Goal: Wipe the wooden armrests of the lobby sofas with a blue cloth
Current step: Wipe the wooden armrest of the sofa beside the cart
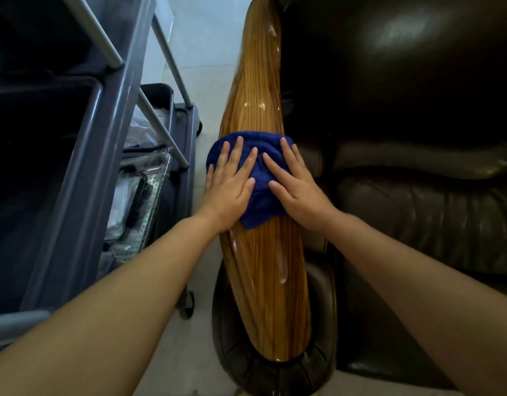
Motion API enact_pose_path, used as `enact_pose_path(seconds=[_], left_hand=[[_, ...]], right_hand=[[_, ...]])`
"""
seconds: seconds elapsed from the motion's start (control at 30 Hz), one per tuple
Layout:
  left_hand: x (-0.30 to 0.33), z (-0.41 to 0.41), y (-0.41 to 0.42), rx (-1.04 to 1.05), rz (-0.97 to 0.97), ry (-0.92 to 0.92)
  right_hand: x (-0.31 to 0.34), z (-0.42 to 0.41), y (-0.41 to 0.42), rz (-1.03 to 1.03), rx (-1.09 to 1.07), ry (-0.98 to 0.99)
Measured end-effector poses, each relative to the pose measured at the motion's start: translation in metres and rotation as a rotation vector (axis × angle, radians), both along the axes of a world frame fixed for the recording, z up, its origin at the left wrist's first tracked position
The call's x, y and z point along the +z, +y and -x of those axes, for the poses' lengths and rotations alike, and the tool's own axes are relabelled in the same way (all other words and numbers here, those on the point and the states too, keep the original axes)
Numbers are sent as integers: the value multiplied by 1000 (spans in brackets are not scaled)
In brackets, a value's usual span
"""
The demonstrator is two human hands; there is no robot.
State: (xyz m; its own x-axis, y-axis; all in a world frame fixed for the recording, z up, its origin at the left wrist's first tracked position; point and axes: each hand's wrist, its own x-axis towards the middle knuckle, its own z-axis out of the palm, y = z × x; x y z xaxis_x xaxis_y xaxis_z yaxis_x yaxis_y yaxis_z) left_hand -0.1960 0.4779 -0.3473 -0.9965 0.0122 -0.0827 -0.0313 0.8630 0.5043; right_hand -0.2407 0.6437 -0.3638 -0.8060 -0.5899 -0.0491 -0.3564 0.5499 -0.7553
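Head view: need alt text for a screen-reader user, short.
Both hands, left hand and right hand, press flat with spread fingers on a blue cloth draped over the glossy wooden armrest of a dark leather sofa. White streaks of liquid lie on the wood nearer the camera. A grey cleaning cart stands to the left.

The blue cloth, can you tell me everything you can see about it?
The blue cloth is dark blue and looks soft, like a towel. It lies bunched across the middle of the shiny wooden armrest, drooping over its left side. The left hand and the right hand both press flat on it, fingers spread.
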Motion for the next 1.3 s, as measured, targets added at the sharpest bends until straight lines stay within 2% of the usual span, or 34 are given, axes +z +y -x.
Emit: enact_pose_path(seconds=[0.27, 0.5, 0.6, 0.7, 0.77, 0.83, 0.9, 0.97, 1.1, 1.2, 1.3], left_hand=[[2, -30, 6, -33, 17, -97], [4, -67, 17, -118, 93, -194], [1, -79, 20, -138, 123, -163], [-10, -100, 33, -94, 190, -63], [-18, -112, 40, -57, 179, 4], [-24, -119, 45, -14, 105, 73], [-27, -123, 43, 3, 27, 105], [-30, -127, 35, -79, -32, 86], [-36, -144, 21, -304, 139, -31], [-36, -142, 23, -253, 168, -82], [-28, -134, 23, -233, 121, -105]], right_hand=[[21, -28, 9, -150, 9, -111], [42, -66, 21, -360, 44, -184], [45, -84, 18, -452, 22, -114], [32, -110, 21, -597, -71, 119], [22, -123, 27, -495, -199, 300], [6, -126, 33, -303, -240, 366], [-7, -122, 36, -114, -138, 254], [-13, -114, 41, 9, -30, 94], [-17, -113, 73, -66, 140, 72], [-21, -129, 82, -232, 240, 93], [-12, -128, 75, -205, 160, 109]])
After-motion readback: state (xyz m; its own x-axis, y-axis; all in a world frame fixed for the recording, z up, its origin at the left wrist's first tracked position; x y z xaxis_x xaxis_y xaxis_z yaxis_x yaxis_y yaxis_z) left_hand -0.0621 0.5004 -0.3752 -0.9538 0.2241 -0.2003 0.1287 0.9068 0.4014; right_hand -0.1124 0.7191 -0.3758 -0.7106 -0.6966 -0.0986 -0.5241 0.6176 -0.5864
